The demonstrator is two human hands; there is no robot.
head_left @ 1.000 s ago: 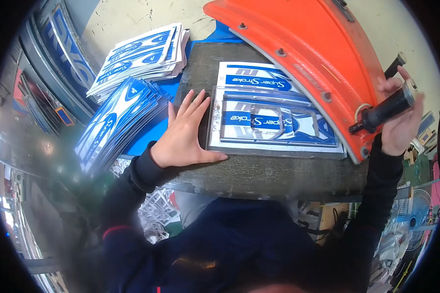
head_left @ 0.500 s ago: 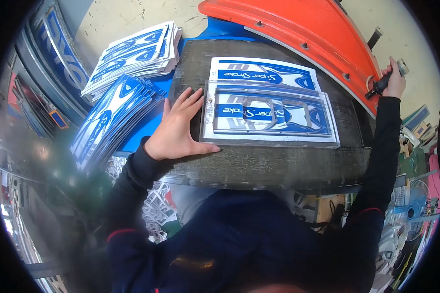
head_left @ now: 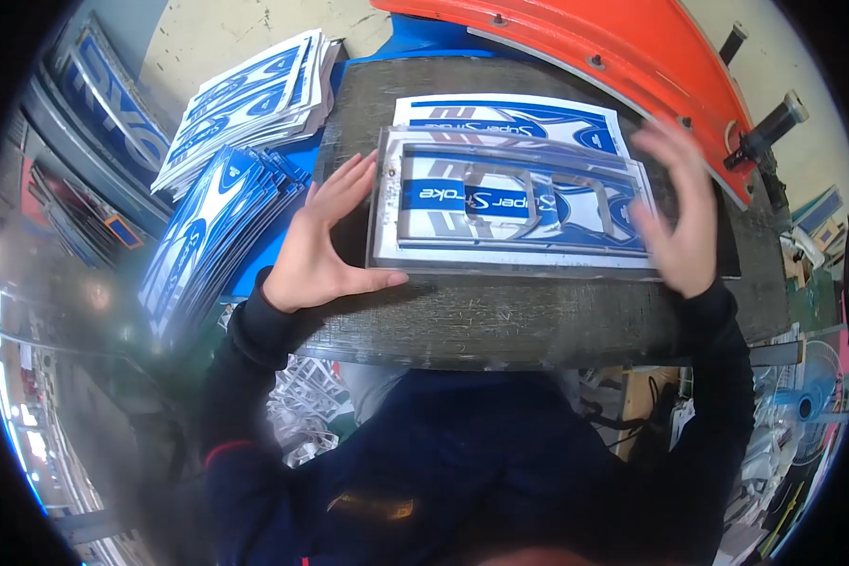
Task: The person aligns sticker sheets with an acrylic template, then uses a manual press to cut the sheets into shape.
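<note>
A clear rectangular cutting die (head_left: 528,261) sits over a blue-and-white printed sheet (head_left: 514,111) on the dark worn board (head_left: 443,321). At the die's left end is my left hand (head_left: 325,247), thumb and fingers spread around its corner. My right hand (head_left: 679,212), slightly blurred, is at the right end with its fingers apart. Whether either hand presses on the die is hard to tell. Part of the sheet shows beyond the die's far edge.
Two stacks of printed sheets, one farther back (head_left: 245,99) and one nearer (head_left: 198,236), lie on a blue surface at the left. A red press arm (head_left: 613,47) with a black handle (head_left: 769,127) spans the back right. A blue fan (head_left: 804,406) stands lower right.
My right hand has let go of the press handle and moved left to the die's right end. The red arm has shifted slightly in view. The die appears tilted or raised a little.
</note>
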